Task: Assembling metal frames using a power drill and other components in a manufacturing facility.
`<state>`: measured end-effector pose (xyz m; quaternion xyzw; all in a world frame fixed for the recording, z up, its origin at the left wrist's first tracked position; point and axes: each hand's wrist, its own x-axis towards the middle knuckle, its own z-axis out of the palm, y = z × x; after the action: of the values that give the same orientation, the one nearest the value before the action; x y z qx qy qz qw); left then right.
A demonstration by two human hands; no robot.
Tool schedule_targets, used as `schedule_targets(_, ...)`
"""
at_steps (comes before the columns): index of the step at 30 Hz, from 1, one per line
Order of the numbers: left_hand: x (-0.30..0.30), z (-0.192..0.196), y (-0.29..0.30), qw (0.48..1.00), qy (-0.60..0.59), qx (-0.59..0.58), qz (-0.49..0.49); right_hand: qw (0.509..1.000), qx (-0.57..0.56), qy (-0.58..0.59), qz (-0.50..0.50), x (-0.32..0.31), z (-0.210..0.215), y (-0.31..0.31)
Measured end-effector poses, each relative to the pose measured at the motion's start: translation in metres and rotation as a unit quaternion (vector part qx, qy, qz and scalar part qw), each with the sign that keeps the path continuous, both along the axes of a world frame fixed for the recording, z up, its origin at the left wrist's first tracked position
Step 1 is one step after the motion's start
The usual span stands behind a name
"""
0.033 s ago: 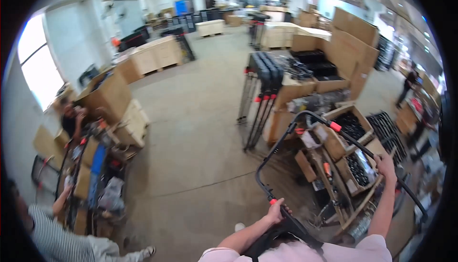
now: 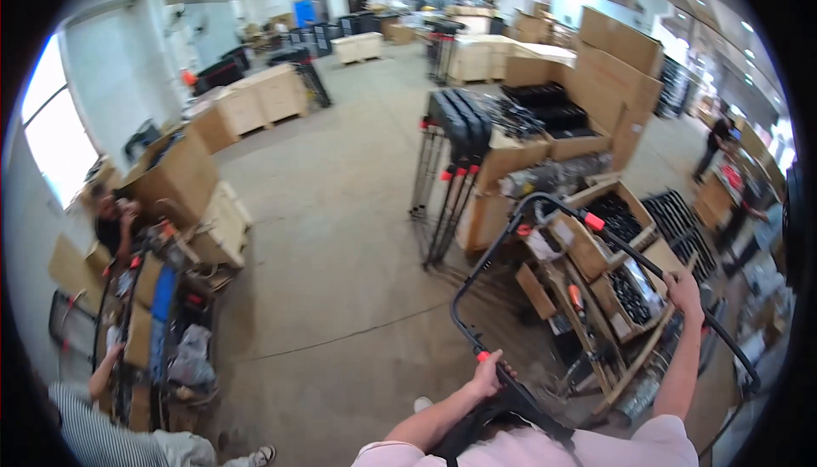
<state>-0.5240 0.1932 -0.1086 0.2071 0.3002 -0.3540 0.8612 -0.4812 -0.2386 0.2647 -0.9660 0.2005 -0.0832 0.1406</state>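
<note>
Warehouse floor, crates all round; nothing has shifted: left hand (image 2: 489, 375) and right hand (image 2: 683, 288) stay clenched on the black U-shaped handle frame (image 2: 545, 203), raised out front over the crates, carry unchanged

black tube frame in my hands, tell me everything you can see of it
The black tube frame is a thin metal-looking loop with rounded corners and small red parts on its bars. It is held tilted over the concrete floor, in front of the open wooden crates. The left hand grips its near left bar and the right hand its right bar.
</note>
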Motion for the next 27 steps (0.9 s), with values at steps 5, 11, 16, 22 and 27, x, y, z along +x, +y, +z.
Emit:
schedule_targets(5, 0.057, 0.017, -0.013, 0.995, -0.01, 0.018, -0.102, 0.993, -0.081, -0.048, -0.077, -0.032, 0.016, 0.023)
schedule_targets(11, 0.141, 0.021, -0.045, 0.988, -0.019, 0.006, -0.155, 0.98, -0.119, -0.05, -0.155, -0.001, 0.023, 0.007)
schedule_targets(16, 0.26, 0.043, -0.096, 0.985, -0.046, 0.013, -0.164, 0.98, -0.143, -0.083, -0.115, 0.1, 0.04, -0.058)
schedule_targets(22, 0.404, 0.095, -0.158, 0.98, -0.128, -0.017, -0.152, 0.989, -0.073, -0.049, -0.115, 0.249, 0.04, -0.175)
schedule_targets(27, 0.483, 0.096, -0.19, 0.967, -0.168, 0.04, -0.185, 0.988, -0.084, -0.025, -0.126, 0.34, 0.009, -0.226)
